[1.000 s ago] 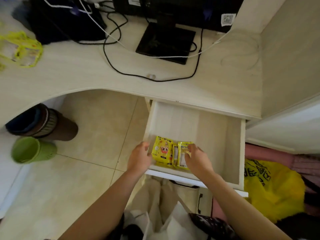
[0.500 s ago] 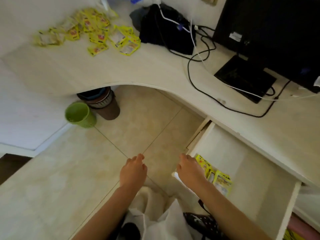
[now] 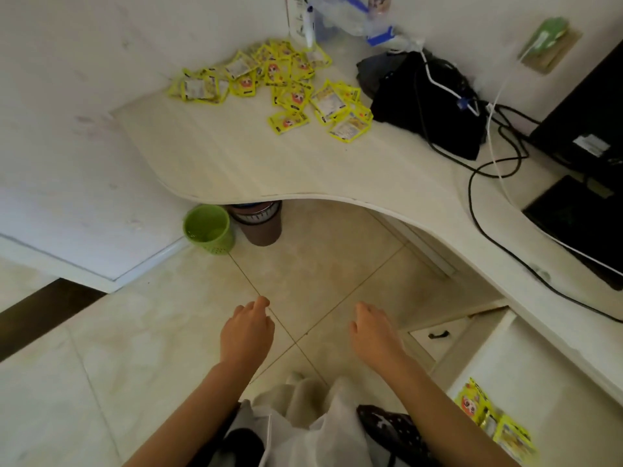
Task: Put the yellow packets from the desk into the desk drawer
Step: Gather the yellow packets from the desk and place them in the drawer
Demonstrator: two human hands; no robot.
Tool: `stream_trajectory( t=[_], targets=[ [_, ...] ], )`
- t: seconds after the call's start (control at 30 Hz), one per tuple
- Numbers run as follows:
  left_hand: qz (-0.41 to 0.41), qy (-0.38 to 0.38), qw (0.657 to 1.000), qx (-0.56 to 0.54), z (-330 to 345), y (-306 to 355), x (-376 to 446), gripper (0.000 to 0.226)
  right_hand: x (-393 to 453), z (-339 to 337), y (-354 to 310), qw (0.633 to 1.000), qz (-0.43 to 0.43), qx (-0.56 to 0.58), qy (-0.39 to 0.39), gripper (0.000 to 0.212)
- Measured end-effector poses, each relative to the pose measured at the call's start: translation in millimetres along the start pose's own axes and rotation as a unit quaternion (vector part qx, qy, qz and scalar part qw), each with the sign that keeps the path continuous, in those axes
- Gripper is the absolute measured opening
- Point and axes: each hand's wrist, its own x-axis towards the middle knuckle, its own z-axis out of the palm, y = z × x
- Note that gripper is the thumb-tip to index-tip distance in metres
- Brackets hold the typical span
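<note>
A heap of several yellow packets [image 3: 279, 85] lies on the far corner of the pale desk [image 3: 236, 163]. The desk drawer [image 3: 539, 365] stands pulled out at the lower right, with a few yellow packets [image 3: 495, 423] lying near its front left corner. My left hand [image 3: 247, 332] and my right hand [image 3: 372, 335] hover over the tiled floor, side by side, left of the drawer and well short of the heap. Both hands are empty, with fingers loosely spread.
A black bag [image 3: 428, 99] with cables sits right of the heap, and a monitor base [image 3: 580, 224] stands at the right edge. Under the desk stand a green bin [image 3: 209, 230] and a brown bin [image 3: 259, 224]. Plastic bags [image 3: 354, 18] rest against the back wall.
Both hands left the drawer and the packets lying in it, and moved left over the floor. My view swung left and up, bringing the heap on the desk corner into sight.
</note>
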Motion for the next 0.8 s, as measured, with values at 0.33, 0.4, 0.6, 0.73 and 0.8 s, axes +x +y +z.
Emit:
stream_trajectory(
  t=[0.33,0.4,0.6,0.73,0.8],
  targets=[
    [-0.012,0.005,1.000,-0.016,-24,2,94,0.029,93,-43,-39,1.000,-0.009,-0.023,0.020,0.024],
    [-0.018,0.006,1.000,-0.023,-29,11,122,0.029,118,-56,-42,0.999,-0.016,-0.028,0.025,0.020],
    [-0.013,0.003,1.000,-0.027,-43,47,208,0.029,197,-106,-43,0.997,-0.044,-0.051,0.024,0.024],
    [-0.009,0.005,1.000,-0.026,-52,66,256,0.029,246,-139,-44,0.997,-0.063,-0.042,0.023,0.031],
    [-0.007,0.005,1.000,-0.026,-56,73,278,0.029,269,-154,-47,0.997,-0.064,-0.045,0.020,0.034]
  ],
)
